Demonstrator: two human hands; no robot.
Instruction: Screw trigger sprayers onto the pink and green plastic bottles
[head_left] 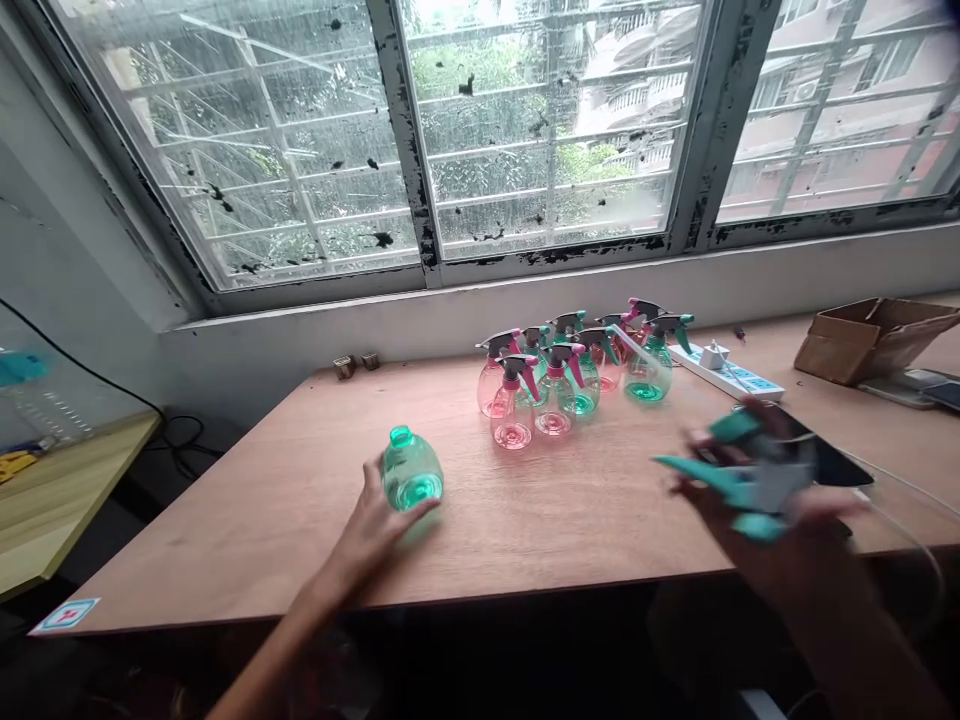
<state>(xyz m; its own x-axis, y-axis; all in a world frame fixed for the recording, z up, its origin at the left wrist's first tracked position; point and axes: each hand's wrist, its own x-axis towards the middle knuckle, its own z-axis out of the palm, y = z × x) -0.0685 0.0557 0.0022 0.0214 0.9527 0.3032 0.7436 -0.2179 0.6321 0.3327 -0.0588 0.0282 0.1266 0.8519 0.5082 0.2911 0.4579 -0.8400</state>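
Left hand cups the capless green bottle mid-table, bare wood around. Right hand, blurred, grasps a teal spray head near the front edge; assembled spray bottles stand behind.

Left hand grip cupped, arm outstretched; right hand grip closed, blurred.

Daylight pours in through the far window, soft and even across the table. Under the near edge it's dark. The right hand smears with motion blur; window frames bow at the edges.
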